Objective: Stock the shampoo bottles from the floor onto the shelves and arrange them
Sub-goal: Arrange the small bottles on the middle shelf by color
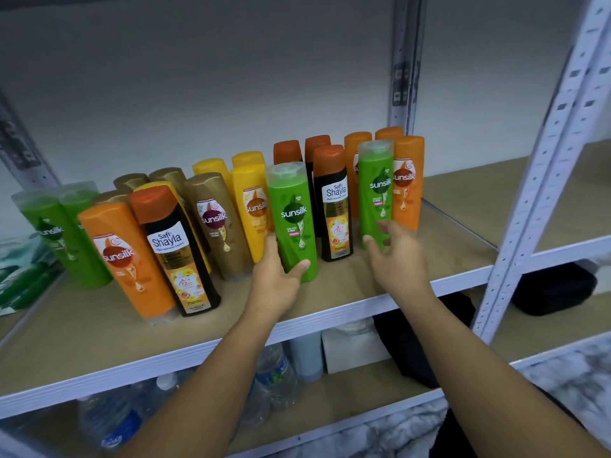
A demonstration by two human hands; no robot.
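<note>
Several shampoo bottles stand in rows on the brown shelf board (330, 299). My left hand (279, 282) grips the lower part of a green Sunsilk bottle (292, 213) standing at the front middle. My right hand (398, 256) holds the base of a second green Sunsilk bottle (375, 190) further right, thumb and fingers around it. Between them stands a black Safi Shayla bottle (334, 206). Orange bottles (408, 180) stand behind the right one. At the left front are an orange Sunsilk bottle (124, 256) and another black Safi Shayla bottle (178, 252).
Gold (215, 223) and yellow bottles (249, 206) fill the middle rows, green ones (54, 233) the far left. White slotted uprights (542, 180) rise at the right. The shelf below holds water bottles (274, 375), a white box (353, 348) and black bags (555, 289).
</note>
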